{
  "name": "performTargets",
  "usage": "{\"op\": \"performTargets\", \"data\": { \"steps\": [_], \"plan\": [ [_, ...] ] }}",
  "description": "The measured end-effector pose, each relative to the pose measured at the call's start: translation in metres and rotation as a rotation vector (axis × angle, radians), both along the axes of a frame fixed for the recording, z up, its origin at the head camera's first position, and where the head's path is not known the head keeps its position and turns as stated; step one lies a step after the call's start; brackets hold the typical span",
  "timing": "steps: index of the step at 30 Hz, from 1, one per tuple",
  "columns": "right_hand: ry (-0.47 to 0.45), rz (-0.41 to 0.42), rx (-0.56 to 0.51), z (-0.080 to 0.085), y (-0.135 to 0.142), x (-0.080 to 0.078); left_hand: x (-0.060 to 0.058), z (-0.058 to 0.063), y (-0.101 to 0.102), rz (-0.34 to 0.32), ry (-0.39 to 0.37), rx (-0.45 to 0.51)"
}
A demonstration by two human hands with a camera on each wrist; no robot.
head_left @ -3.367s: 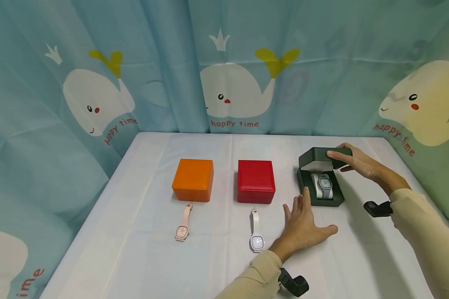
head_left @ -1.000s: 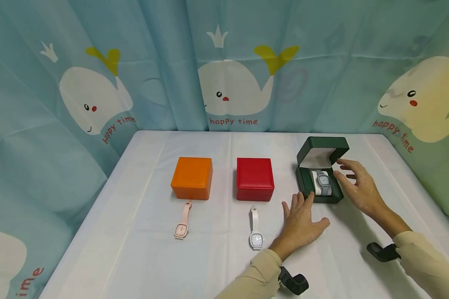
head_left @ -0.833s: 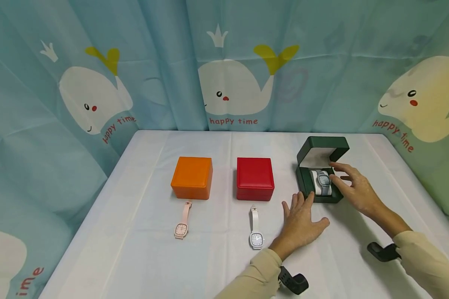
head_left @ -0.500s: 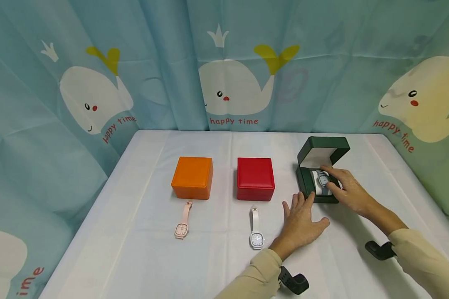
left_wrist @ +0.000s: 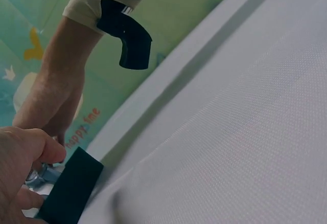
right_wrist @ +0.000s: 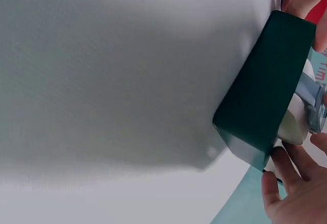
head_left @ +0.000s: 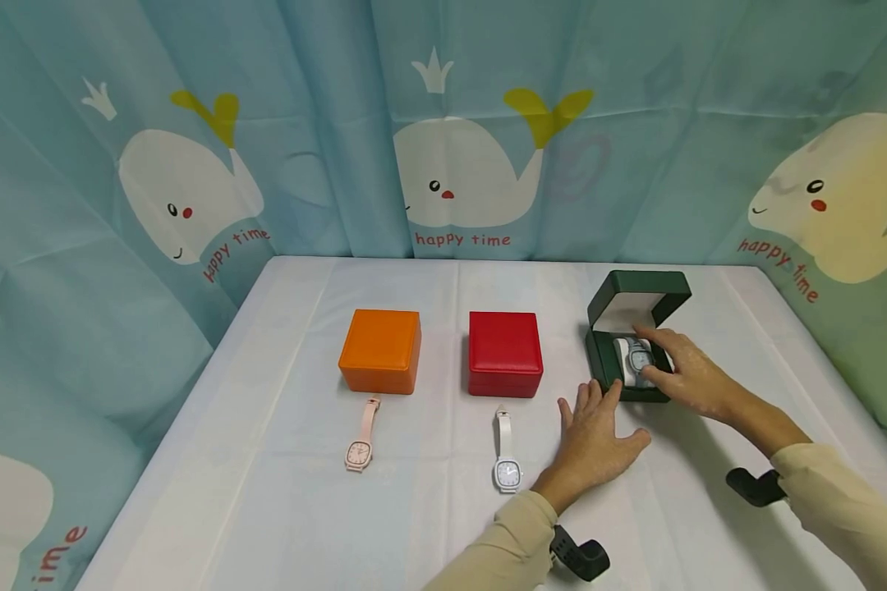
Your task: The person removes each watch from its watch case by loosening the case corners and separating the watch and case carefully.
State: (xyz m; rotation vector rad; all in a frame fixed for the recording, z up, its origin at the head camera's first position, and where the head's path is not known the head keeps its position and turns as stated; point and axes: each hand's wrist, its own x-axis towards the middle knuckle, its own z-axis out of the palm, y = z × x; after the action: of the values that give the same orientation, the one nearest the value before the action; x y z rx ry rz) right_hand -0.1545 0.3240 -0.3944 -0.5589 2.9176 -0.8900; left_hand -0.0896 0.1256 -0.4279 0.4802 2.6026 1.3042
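Note:
A dark green watch box [head_left: 604,361] stands with its lid raised at the table's right. In it, a grey-blue watch [head_left: 640,358] sits round a white cushion [right_wrist: 293,121]. My right hand [head_left: 691,379] reaches over the box from the right and pinches the watch between thumb and fingers. My left hand [head_left: 593,439] is spread, its fingertips against the box's front left corner. In the left wrist view, the left fingers [left_wrist: 46,147] overlap the near side of the box and partly hide the watch.
A closed red box [head_left: 504,353] and a closed orange box [head_left: 379,351] stand to the left. Before them lie a white watch [head_left: 507,474] and a pink watch [head_left: 358,454] on the white-covered table [head_left: 281,460]. A whale-print curtain [head_left: 325,164] hangs behind.
The right hand has let go of the lid, which now stands farther back, and has come down to the watch inside. The left hand has stayed nearly still at the box's corner.

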Motion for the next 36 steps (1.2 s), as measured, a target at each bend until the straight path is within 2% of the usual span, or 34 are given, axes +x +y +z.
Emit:
{"op": "performTargets", "data": {
  "steps": [12,21,27,36],
  "plan": [
    [0.046,0.025,-0.031,0.0035,-0.0015,0.0019,-0.0008,-0.0019,-0.0007,0.009,0.009,-0.003],
    [-0.023,0.016,-0.042,0.0079,0.0018,-0.0007,-0.0008,-0.0021,0.0002,0.005,0.003,0.001],
    [0.031,0.029,-0.035,0.0083,0.0053,0.0,-0.0008,-0.0014,0.0008,0.007,0.001,0.003],
    [0.075,0.056,-0.087,0.006,0.0057,0.0039,0.0002,0.0001,0.001,0.011,0.009,-0.006]
  ]
}}
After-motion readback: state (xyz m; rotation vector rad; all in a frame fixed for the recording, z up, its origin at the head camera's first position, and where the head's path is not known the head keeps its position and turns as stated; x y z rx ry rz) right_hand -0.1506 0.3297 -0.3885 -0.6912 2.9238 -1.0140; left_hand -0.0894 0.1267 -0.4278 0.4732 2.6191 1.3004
